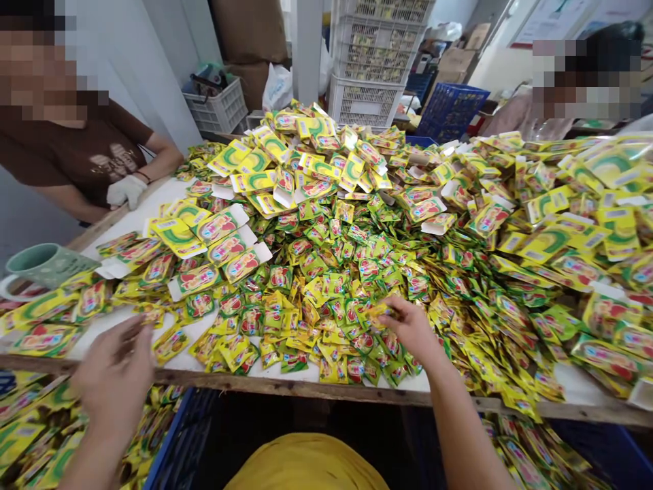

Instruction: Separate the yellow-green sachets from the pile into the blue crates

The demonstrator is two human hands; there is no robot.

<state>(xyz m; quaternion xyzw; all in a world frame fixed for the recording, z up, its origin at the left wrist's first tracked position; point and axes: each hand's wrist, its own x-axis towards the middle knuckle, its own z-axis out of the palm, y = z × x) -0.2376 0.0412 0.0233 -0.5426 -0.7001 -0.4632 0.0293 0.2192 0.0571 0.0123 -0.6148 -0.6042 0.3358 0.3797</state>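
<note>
A green mug (43,265) stands at the left end of the wooden-edged table (306,389). Beyond it, a co-worker in a brown shirt (96,153) rests a white-gloved hand (126,190) on the tabletop. Flat yellow-green cartons (224,235) lie nearby. Behind the table, white plastic crates (375,51) are stacked, with a blue crate (449,109) just beside them. A second co-worker (530,116) sits at the far right.

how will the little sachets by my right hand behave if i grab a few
Probably light and floppy: the small sachets lie bent in a loose heap. Likely slippery: their film looks glossy, so some may slide away.
</note>
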